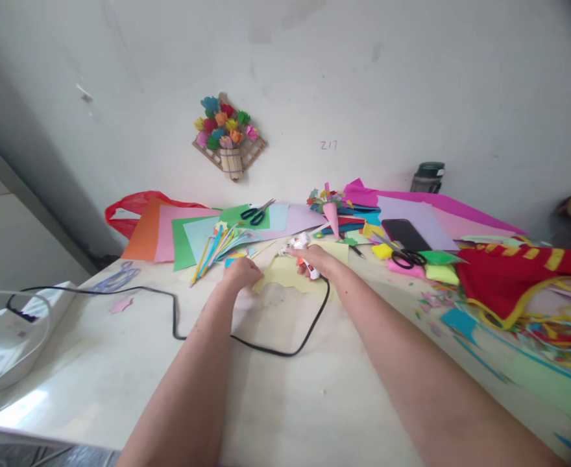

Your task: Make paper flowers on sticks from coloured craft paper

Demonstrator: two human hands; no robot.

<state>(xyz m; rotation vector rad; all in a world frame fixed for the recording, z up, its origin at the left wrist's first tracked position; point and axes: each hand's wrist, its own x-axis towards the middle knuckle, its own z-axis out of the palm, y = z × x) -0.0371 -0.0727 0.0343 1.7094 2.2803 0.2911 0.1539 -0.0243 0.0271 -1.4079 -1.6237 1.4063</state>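
Observation:
My right hand point(317, 258) is wrapped round a white hot glue gun point(301, 242) with an orange trigger. Its black cord point(320, 311) trails down from the handle and runs left across the table. Beneath the gun lies a pale yellow sheet of paper point(283, 274) with a wavy cut edge. My left hand point(241, 274) is closed at the left side of this sheet, its fingertips hidden and slightly blurred; what they pinch, if anything, cannot be made out. Just beyond it lies a bundle of coloured paper strips point(215, 253).
Coloured paper sheets point(139, 230) and black-handled scissors point(254, 215) lie along the wall. A paper bouquet point(331, 217), a phone point(405, 235), more scissors point(409, 259) and a red cloth point(490, 282) are to the right. A white power strip point(17, 334) is at left.

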